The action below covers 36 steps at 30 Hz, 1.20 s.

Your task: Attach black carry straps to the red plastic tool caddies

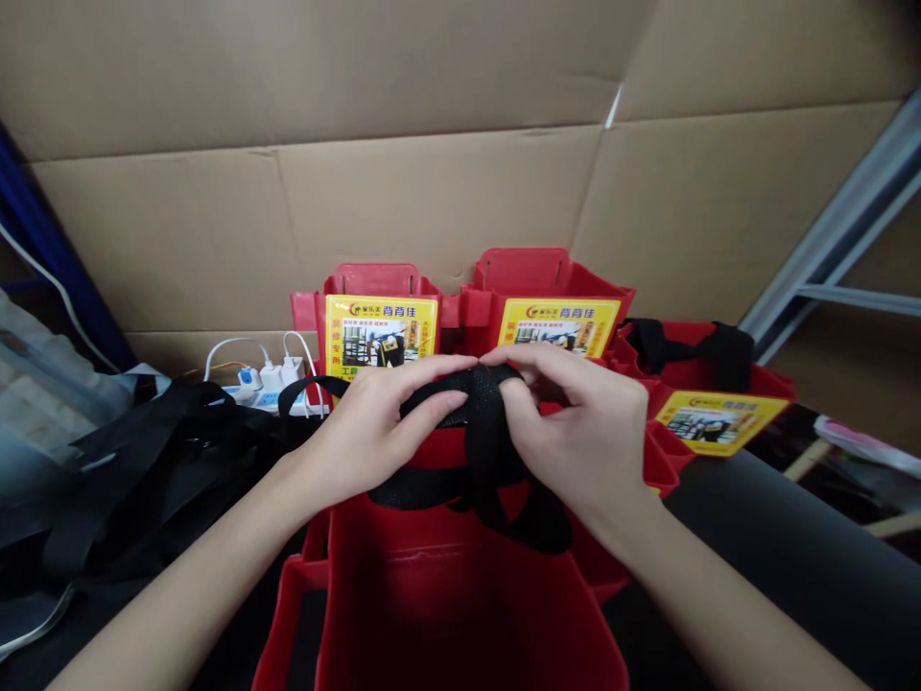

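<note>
A red plastic holder [460,585] stands in front of me with a black webbing strap [479,461] threaded across its top. My left hand [378,422] is closed over the strap's left part, fingers curled round it. From the right, my right hand [576,422] pinches the same strap, and the fingertips of both hands meet at the middle. The strap's loose ends hang down over the holder's front wall.
Two more red holders with yellow labels [381,331] [557,321] stand behind, and a third [709,403] with a black strap lies at the right. A pile of black straps [144,461] lies at the left beside a white power strip [270,379]. Cardboard [432,192] walls the back.
</note>
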### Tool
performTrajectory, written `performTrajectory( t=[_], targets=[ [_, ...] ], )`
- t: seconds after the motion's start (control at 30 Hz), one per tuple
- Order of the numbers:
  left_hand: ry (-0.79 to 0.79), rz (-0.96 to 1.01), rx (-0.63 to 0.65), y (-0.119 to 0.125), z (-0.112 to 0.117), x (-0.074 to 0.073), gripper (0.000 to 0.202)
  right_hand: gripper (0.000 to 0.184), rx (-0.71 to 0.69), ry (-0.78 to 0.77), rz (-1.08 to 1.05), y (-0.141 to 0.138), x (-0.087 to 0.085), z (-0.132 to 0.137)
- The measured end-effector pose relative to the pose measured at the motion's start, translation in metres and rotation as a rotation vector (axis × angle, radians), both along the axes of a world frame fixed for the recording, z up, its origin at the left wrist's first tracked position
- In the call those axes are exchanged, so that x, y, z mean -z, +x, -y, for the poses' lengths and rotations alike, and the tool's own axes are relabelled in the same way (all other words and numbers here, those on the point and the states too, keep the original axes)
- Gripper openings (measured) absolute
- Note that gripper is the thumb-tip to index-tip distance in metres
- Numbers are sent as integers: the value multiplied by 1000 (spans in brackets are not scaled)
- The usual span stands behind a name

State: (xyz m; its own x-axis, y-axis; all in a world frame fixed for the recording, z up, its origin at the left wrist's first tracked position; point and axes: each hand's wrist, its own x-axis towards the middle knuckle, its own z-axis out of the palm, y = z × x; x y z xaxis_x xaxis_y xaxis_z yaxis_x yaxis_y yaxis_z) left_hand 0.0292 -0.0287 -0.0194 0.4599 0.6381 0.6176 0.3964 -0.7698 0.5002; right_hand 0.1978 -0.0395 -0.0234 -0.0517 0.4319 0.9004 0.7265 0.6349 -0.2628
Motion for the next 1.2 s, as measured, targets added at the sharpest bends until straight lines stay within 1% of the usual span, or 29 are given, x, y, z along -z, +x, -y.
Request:
performTrajectory(
  t=[0.07, 0.2, 0.3, 0.4, 0.53, 0.6, 0.67, 0.73, 0.8, 0.87, 0.93, 1.0, 1.1, 1.13, 1.17, 1.2],
  targets=[
    [18, -3, 16, 2, 0, 0, 31, 18, -12, 4, 14, 1, -1, -3],
    [60, -35, 19, 1, -2, 2, 30, 19, -57, 26, 196, 6, -4, -8],
    [81, -75, 13, 1, -3, 1, 25, 20, -55, -33, 285, 7, -5, -7],
    [73, -65, 17, 3, 0, -2, 21, 21, -58, -92, 311, 5, -3, -2],
    [12, -38, -12, 8, 7, -4, 22, 25, -76, -73, 298, 1, -3, 7],
    [-25, -18, -4, 8, 10, -5, 17, 27, -135, -88, 316, 2, -6, 10],
    [-59, -19, 14, 5, 13, -7, 12, 27, -236, -135, 349, 5, -11, 13],
    [-65, -56, -2, 2, 15, -9, 14, 25, -323, -182, 362, 9, -16, 15],
    [-43, -99, -44, -1, 16, -11, 17, 22, -347, -210, 333, 11, -19, 16],
    [-17, -122, -71, -1, 17, -12, 19, 17, -317, -233, 243, 11, -20, 15],
    [-1, -111, -79, -1, 18, -12, 19, 10, -300, -270, 96, 9, -18, 14],
    [6, -78, -89, 0, 18, -12, 18, 4, -328, -333, -73, 7, -16, 10],
    [-11, -37, -136, -1, 16, -12, 15, 6, -372, -387, -263, 7, -14, 2],
    [-29, -40, -157, -2, 16, -12, 15, 9, -366, -372, -279, 8, -14, 0],
    [-47, -50, -179, -3, 15, -11, 15, 12, -352, -336, -250, 9, -14, -2],
    [-62, -66, -196, -4, 14, -11, 15, 15, -334, -283, -172, 11, -15, -2]
  ],
)
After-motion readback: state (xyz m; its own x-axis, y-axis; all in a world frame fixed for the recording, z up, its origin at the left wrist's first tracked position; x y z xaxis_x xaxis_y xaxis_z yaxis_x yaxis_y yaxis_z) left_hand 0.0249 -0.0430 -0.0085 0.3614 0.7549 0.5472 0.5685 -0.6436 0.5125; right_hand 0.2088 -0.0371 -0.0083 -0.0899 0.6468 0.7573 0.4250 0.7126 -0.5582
